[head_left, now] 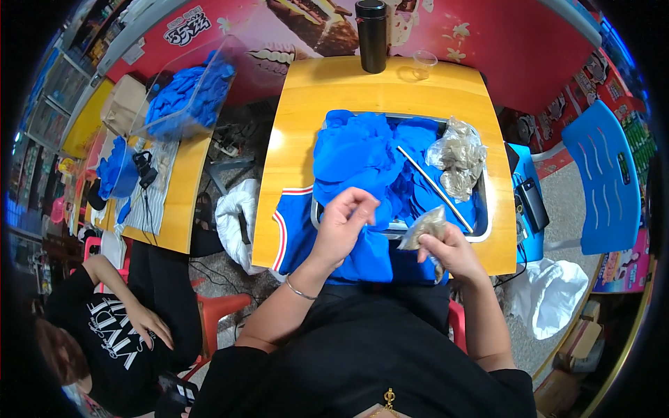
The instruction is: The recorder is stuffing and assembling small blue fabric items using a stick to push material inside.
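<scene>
My right hand (456, 254) grips a small clear plastic bag (426, 224) with grey-brown contents, above the tray's near edge. My left hand (343, 230) is closed, thumb and fingertips together over the blue pieces; whatever they may pinch is too small to make out. Thin rounded blue pieces (352, 153) are heaped in a silver metal tray (486, 221). Across them slants a slim pale rod (435, 188). More clear bags (458, 157) with grey-brown contents lie at the tray's right side. Blue cloth with red-white trim (296, 223) lies under the tray and over the near table edge.
A black bottle (372, 38) and a clear cup (424, 65) stand at the far edge of the yellow table (300, 90). To the left, another table (182, 202) carries a clear bin (188, 104) of blue pieces. A person (104, 327) sits there. A blue chair (601, 177) stands right.
</scene>
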`<state>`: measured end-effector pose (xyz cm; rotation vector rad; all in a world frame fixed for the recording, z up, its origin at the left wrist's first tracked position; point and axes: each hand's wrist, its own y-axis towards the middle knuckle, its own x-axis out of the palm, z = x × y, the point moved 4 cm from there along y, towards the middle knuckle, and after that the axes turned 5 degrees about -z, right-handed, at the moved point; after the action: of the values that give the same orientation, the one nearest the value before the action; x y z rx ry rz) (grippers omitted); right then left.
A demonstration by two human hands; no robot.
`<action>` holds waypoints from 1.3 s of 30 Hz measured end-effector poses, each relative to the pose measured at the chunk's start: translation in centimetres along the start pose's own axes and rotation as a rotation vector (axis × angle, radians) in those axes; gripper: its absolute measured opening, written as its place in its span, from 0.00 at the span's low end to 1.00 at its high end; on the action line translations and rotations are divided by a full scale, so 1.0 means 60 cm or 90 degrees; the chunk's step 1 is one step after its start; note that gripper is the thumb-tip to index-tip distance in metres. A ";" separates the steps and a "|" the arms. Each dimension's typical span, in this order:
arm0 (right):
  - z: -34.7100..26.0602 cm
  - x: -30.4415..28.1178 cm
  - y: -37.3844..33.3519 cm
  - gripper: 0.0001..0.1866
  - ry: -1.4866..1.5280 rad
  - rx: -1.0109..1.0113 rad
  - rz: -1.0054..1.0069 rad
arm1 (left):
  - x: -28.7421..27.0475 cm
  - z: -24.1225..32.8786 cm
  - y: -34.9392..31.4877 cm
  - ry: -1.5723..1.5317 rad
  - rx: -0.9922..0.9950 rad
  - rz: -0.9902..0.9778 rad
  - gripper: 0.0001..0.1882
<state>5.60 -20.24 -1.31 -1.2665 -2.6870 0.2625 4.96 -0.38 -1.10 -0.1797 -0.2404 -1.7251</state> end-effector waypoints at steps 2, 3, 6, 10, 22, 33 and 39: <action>-0.012 0.010 -0.011 0.10 0.082 0.000 0.027 | -0.017 0.011 -0.010 0.085 0.125 0.170 0.08; -0.014 0.015 -0.016 0.11 0.165 -0.001 0.056 | -0.017 0.025 -0.017 0.171 0.197 0.212 0.10; 0.011 0.045 -0.022 0.15 0.287 0.030 0.039 | -0.013 0.031 -0.030 0.294 0.331 0.275 0.13; 0.019 0.080 -0.011 0.18 0.341 0.005 0.018 | 0.020 0.043 -0.043 0.352 0.518 0.216 0.13; 0.004 0.072 0.003 0.17 0.223 -0.063 0.084 | 0.057 0.018 -0.065 0.114 0.263 0.114 0.06; -0.002 0.072 0.001 0.10 -0.092 -0.170 0.154 | 0.035 -0.029 -0.049 -0.255 -0.142 0.086 0.03; 0.005 0.074 0.002 0.07 -0.202 -0.143 0.115 | 0.015 -0.045 -0.038 -0.045 -0.059 0.108 0.04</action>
<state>2.84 -16.75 -1.35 -1.6643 -2.9337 0.2018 2.59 -1.56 -3.63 -0.3211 -0.1924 -1.5638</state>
